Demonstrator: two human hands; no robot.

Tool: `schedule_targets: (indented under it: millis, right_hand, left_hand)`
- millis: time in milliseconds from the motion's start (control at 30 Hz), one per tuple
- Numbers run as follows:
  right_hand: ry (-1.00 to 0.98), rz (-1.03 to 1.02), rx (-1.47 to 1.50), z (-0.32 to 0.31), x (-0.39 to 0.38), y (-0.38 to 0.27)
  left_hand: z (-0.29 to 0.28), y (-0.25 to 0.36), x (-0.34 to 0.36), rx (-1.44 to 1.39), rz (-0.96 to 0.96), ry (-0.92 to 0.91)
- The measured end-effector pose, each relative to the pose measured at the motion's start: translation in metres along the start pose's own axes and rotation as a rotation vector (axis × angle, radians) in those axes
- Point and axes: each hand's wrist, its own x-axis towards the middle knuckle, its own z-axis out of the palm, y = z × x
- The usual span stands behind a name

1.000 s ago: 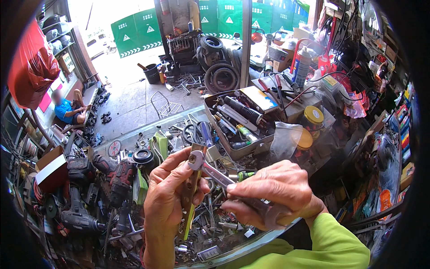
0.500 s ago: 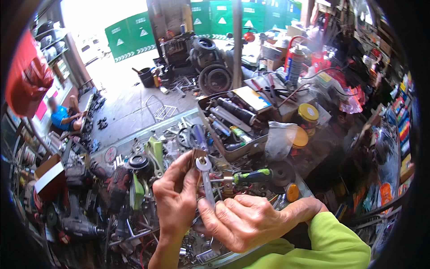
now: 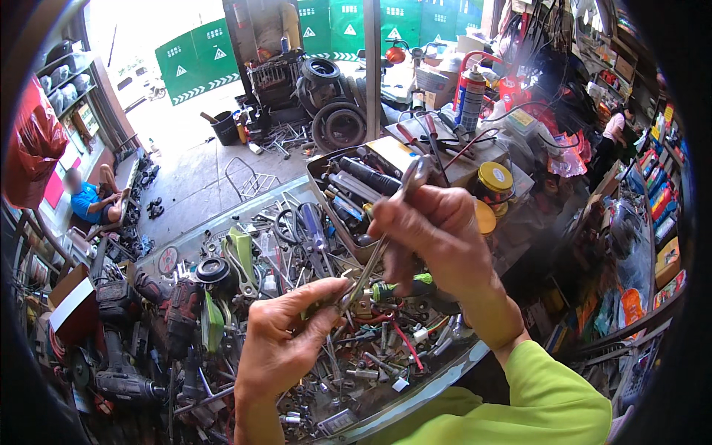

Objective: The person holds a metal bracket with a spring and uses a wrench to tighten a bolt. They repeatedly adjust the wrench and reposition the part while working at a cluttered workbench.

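My right hand [image 3: 445, 233] is raised over the cluttered bench, fingers closed round a silver wrench [image 3: 373, 256]. One end of the wrench sticks up above my fingers; its shaft slants down to my left hand. My left hand [image 3: 285, 326] is lower and to the left, thumb and forefinger pinched on a small metal part [image 3: 347, 274] at the wrench's lower end. My fingers cover most of that part, and I cannot tell how the wrench meets it. A green-and-black-handled screwdriver [image 3: 415, 287] lies behind my hands.
Loose bolts, tools and fittings cover the glass-topped bench [image 3: 437, 389]. Cordless drills [image 3: 182, 308] lie on the left. A tool-filled tray [image 3: 326, 211] and yellow-lidded jars [image 3: 495, 178] stand behind. A person in blue [image 3: 93, 202] sits at the far left; another [image 3: 614, 126] is at the far right.
My right hand has lifted and turned, raising one end of the wrench. My left hand has moved slightly down and left, still pinched. The view has shifted a little to the right.
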Motion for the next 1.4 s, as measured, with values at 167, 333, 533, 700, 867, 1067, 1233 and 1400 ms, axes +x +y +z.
schedule_targets:
  millis: [167,333,533,700,867,1067,1233,1400]
  right_hand:
    - [0.287,-0.311,0.095,-0.014,0.0,-0.005]
    - [0.172,-0.593,0.079,-0.017,0.004,-0.012]
    - [0.015,-0.308,-0.325,0.015,-0.007,0.009]
    - [-0.12,-0.431,-0.6,0.03,-0.011,0.02]
    - [-0.11,-0.585,-0.675,0.026,-0.017,0.027]
    - [-0.226,-0.581,-0.449,0.024,-0.015,0.027]
    - [-0.155,-0.581,-0.423,0.028,-0.019,0.028]
    - [-0.143,-0.619,-0.297,0.03,-0.02,0.029]
  left_hand:
    - [-0.002,0.008,0.001,-0.285,-0.016,0.169]
    - [0.005,0.002,0.01,-0.244,0.132,0.424]
    - [0.019,0.002,0.005,-0.033,0.355,0.597]
    - [0.025,-0.004,0.002,0.211,0.553,0.621]
    - [0.03,-0.011,-0.001,0.279,0.586,0.629]
    - [0.038,-0.013,0.0,0.351,0.718,0.616]
    - [0.038,-0.003,-0.003,0.199,0.728,0.648]
    - [0.04,-0.002,-0.009,0.221,0.649,0.612]
